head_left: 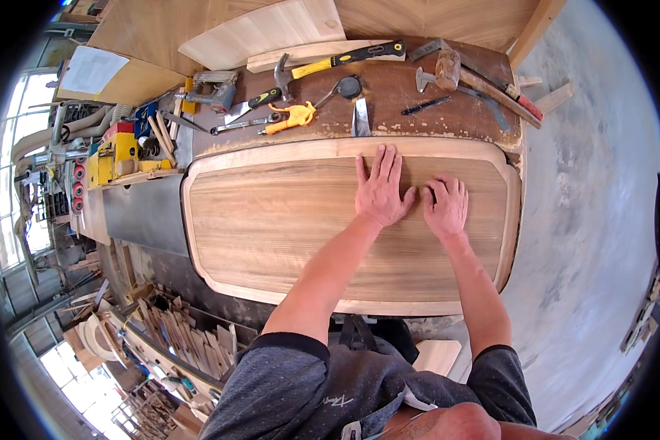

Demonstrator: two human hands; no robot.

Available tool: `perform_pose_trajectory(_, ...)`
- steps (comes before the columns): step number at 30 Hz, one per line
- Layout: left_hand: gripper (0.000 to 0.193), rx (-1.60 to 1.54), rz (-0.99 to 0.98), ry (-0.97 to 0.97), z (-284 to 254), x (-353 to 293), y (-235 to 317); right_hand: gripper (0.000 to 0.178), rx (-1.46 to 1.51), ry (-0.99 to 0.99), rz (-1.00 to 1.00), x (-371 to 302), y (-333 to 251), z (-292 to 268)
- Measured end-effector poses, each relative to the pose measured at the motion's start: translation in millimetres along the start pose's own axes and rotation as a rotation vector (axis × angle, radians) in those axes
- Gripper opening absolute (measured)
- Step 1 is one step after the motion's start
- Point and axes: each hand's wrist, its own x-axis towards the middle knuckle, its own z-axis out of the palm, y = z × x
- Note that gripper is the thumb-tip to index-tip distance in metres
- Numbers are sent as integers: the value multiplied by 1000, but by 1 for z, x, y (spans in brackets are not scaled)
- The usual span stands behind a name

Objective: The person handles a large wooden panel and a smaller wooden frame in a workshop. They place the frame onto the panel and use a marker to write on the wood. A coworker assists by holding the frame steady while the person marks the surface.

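Left hand (383,192) flat, right hand (445,207) bent, on a round-cornered wooden panel (308,213)

In the head view, the panel lies flat on the brown workbench (396,95), its right end close to the bench's right edge. Its long axis runs left to right across the person's front; one long side faces the body, the other the bench's far edge. The grain follows that axis, and a pale border (271,156) frames the darker field.

Both hands are right of the panel's middle. The left hand is palm down with its fingers slightly spread, pointing at the far edge and reaching onto the border; the thumb stands out to the right and the hand grips nothing. The right hand, just beside it, has its fingers curled down at the field; whether they pinch anything, I cannot tell.

Between the panel and the bench's far edge lie a claw hammer (337,61), a ratchet wrench (246,124), a yellow-orange air blow gun (292,117) and a black pen (425,105). A wooden mallet (448,70) lies toward the far right corner, its handle slanting to the right edge. A nail gun (216,89) sits toward the far left corner.
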Motion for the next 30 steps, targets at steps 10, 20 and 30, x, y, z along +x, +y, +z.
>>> perform_pose_trajectory(10, 83, -15, 46, 35, -1, -1, -4, 21, -44, 15, 107, -10, -23, -6)
perform_pose_trajectory(20, 84, 12, 139, 16, -11, -15, -7, 10, 363, 124, 511, -264, -125, -78)
perform_pose_trajectory(30, 88, 36, 209, -172, -11, -109, -8, 30, 70, -521, 1117, -619, -148, -57)
